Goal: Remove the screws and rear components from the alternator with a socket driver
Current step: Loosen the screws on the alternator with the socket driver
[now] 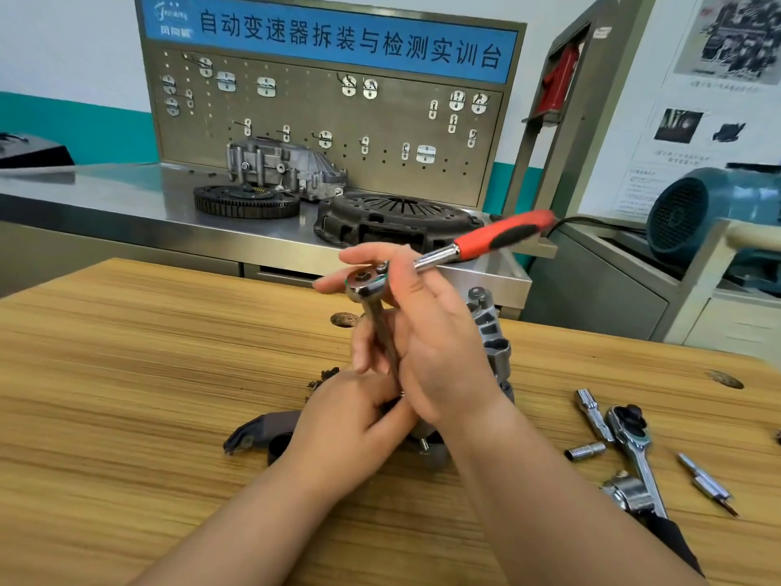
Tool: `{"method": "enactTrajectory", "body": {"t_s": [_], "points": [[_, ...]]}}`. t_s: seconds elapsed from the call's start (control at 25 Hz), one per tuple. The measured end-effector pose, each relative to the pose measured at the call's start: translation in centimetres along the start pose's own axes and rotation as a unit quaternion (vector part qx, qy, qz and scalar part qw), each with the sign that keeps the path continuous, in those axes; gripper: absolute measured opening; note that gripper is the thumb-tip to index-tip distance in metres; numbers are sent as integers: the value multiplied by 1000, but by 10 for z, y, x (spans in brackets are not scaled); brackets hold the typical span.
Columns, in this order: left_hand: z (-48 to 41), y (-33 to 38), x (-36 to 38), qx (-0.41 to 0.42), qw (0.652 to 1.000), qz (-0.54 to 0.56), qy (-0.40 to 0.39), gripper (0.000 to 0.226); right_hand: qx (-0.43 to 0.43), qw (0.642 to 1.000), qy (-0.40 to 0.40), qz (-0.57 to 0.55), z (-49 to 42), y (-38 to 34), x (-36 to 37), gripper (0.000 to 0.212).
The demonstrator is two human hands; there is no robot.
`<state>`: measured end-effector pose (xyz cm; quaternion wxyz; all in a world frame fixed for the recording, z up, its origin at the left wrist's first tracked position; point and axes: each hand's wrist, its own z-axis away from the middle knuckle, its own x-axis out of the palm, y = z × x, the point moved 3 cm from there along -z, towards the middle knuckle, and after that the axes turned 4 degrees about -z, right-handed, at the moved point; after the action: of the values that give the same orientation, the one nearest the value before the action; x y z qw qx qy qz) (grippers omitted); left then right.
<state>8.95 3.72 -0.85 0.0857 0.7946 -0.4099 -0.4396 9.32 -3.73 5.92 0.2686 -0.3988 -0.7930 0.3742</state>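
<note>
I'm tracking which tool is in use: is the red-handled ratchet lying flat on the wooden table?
No, the red-handled ratchet is raised above the wooden table, its head held in the right hand over the alternator.

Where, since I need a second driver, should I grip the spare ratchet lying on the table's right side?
Grip the spare ratchet by its chrome shaft, just below the head, from above and the right. It lies flat; an extension bar crowds the head's left, and the handle end is hidden.
</note>
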Motion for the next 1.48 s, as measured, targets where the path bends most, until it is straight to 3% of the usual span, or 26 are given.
{"method": "enactTrajectory", "body": {"t_s": [0.08, 0.16, 0.24, 0.32, 0.44, 0.52, 0.6, 0.68, 0.76, 0.88, 1.0, 1.08, 1.16, 1.2, 1.24, 1.28, 1.32, 1.36, 1.48], "points": [[-1, 0, 0, 4, 1000, 10, 16, 26, -36, 998, 3, 46, 0, -3, 0, 27], [-1, -3, 2, 0, 999, 13, 42, 29, -139, 975, -13, 173, 5, -4, 6, 26], [-3, -5, 1, -31, 996, 34, 75, 34, -181, 955, -24, 235, 7, -1, 10, 29], [-3, -3, -1, -10, 996, 18, 88, 22, -148, 971, -28, 185, 5, 2, 7, 28], [-1, 3, -2, 6, 1000, 19, 9, 24, -15, 1000, 6, 9, 2, 3, -2, 30], [-2, -3, 0, 8, 1000, 1, 1, 31, 27, 999, 35, -17, 1, 6, -7, 35], [-4, 2, 1, 3, 1000, 5, 6, 30, -24, 999, 27, 40, 3, 4, -5, 27], [-4, 4, -1, -2, 998, 4, 64, 26, -103, 988, -9, 117, 4, 4, 2, 27], [-4, 0, -3, -54, 994, 23, 90, 18, -130, 984, -23, 122, 4, 3, 6, 18], [-4, 2, 1, 15, 998, 6, 59, 22, -86, 994, 5, 62, 1, -1, 2, 9], [-1, -2, 2, 18, 1000, 8, 14, 29, -10, 999, 18, -41, 0, 0, -5, 22], [1, -6, -1, 11, 1000, 8, 15, 30, -17, 999, 20, -20, 0, 1, -4, 19], [-4, 3, 2, -28, 998, 47, -4, 32, -87, 994, -2, 63, 3, 1, 0, 7], [-7, 4, 6, -68, 997, -13, 17, 31, -119, 987, -5, 105, 4, 0, 2, 5], [-13, 8, 3, -178, 983, -38, 32, 31, -142, 980, -3, 136, 6, -1, 3, 4], [-14, 9, 0, -210, 973, -84, 49, 29, -156, 978, 4, 141, 7, -1, 3, 3], [-11, 9, 2, -153, 982, -106, 33, 25, -156, 979, 12, 129, 8, -2, 3, 4], [-9, 6, 3, -70, 996, -48, 24, 24, -138, 984, 23, 107, 7, -5, 3, 10], [1, -6, -1, -12, 1000, -9, -4, 32, -53, 997, 39, 29, 2, -5, -1, 28]]}}
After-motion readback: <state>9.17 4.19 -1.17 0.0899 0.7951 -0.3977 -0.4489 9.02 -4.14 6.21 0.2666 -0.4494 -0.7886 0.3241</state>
